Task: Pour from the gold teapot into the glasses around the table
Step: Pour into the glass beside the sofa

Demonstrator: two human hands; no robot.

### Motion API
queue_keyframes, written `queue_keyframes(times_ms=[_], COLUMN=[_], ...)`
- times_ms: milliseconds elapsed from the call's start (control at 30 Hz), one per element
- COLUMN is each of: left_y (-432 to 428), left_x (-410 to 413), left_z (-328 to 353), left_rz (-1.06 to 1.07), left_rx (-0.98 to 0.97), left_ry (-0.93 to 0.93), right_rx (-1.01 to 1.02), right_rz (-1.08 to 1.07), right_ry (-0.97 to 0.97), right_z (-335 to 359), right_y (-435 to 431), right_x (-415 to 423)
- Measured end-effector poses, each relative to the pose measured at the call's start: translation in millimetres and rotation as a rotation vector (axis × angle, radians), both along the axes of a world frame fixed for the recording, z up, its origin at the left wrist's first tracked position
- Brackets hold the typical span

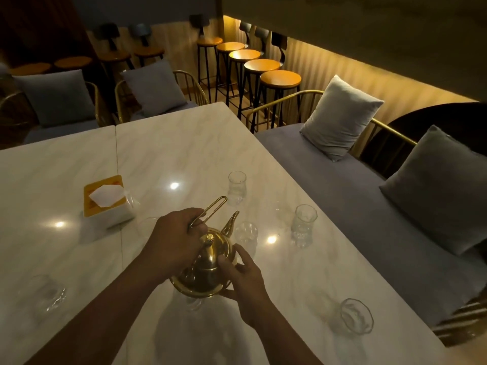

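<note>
The gold teapot (pixel 208 270) hangs tilted above the white marble table (pixel 184 154), its spout aimed at a clear glass (pixel 246 234) just beyond it. My left hand (pixel 174 241) grips the thin wire handle at the top. My right hand (pixel 242 275) steadies the pot's lower right side with fingers on its body. Other clear glasses stand at the far middle (pixel 236 186), at the right (pixel 303 224), near the right front edge (pixel 357 316) and at the left front (pixel 50 293). Another glass shows partly under the pot.
A yellow-and-white tissue box (pixel 106 200) sits left of the teapot. A grey bench with cushions (pixel 340 117) runs along the table's right edge. Cushioned chairs stand at the far side, and wooden bar stools (pixel 280 79) line the wall behind.
</note>
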State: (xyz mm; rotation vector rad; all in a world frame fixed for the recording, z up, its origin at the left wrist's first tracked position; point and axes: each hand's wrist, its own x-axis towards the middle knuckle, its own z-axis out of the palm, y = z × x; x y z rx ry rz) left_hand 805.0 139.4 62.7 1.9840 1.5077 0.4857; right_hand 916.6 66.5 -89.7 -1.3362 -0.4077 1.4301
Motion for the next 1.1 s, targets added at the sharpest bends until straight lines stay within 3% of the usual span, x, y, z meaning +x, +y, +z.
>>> queue_keyframes(times_ms=[433, 1100], left_y=[9, 30], left_x=[26, 49], left_z=[-5, -23], left_rz=[-0.159, -0.257], left_rx=[0.134, 0.195], left_ry=[0.246, 0.288], right_rx=[-0.075, -0.199], right_rz=[0.006, 0.036], right_ry=[0.12, 0.192], right_z=[3, 3], right_y=[-8, -8], right_x=[-1, 3])
